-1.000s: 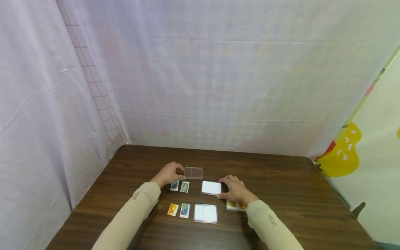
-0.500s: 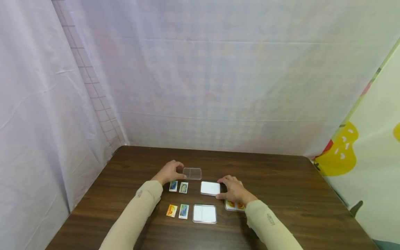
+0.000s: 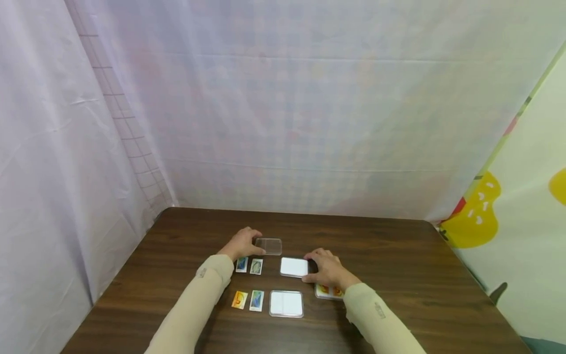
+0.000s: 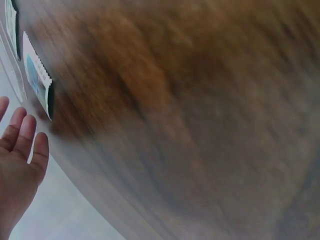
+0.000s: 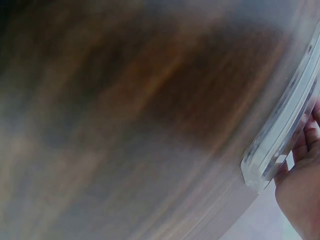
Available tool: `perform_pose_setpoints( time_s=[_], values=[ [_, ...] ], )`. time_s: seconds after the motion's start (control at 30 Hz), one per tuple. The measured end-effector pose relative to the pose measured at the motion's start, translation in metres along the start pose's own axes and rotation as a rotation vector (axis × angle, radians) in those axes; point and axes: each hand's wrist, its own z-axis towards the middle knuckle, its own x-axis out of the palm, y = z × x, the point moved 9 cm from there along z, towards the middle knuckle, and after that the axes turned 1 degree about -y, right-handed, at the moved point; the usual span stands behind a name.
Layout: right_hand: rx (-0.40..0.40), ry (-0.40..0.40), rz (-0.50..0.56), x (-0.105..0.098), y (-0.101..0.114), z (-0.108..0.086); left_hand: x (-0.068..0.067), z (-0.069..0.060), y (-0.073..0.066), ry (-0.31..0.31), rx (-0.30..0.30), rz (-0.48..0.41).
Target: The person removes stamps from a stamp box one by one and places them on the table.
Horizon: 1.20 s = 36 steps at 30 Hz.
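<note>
My left hand [image 3: 243, 243] reaches over the left end of a clear plastic lid [image 3: 270, 246], thumb at its near side and fingers at its far side. In the left wrist view its fingers [image 4: 24, 137] are relaxed and apart. My right hand [image 3: 328, 269] spans the right end of a clear plastic case with a white insert [image 3: 294, 267], holding it by thumb and fingertips at opposite edges. Blue stamp [image 3: 241, 264] and grey-green stamp [image 3: 256, 266] lie below the left hand. In the right wrist view, a clear case edge [image 5: 280, 125] hides part of the fingers.
Nearer on the brown table [image 3: 389, 255] lie an orange stamp [image 3: 240, 299], a blue-green stamp [image 3: 257, 300] and a second white-lined case [image 3: 286, 303]. A case with orange stamps [image 3: 327, 291] sits partly under the right hand. Pale curtains [image 3: 287, 108] stand behind the table.
The left hand has shifted slightly right, over the clear lid's left end. The right hand stays at its case. The head view has turned slightly right.
</note>
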Motion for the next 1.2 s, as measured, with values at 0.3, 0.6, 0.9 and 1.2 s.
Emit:
perform_pose_setpoints(
  time_s=[0.3,0.6,0.9,1.2],
  values=[
    [-0.009,-0.001,-0.004,0.0001,0.0024,0.0003,0.0050,0.0037,-0.0003,0.017,0.001,0.023],
    [-0.006,0.002,-0.005,0.0019,0.0023,0.0025,0.0071,0.0034,-0.0030,0.028,0.004,0.052],
    [-0.003,0.008,-0.015,0.0017,0.0029,0.0021,0.0078,0.0016,-0.0040,0.041,0.005,0.111],
    [-0.001,0.008,-0.014,0.0027,0.0030,0.0038,0.0043,0.0006,-0.0028,0.033,0.002,0.142]
  ],
)
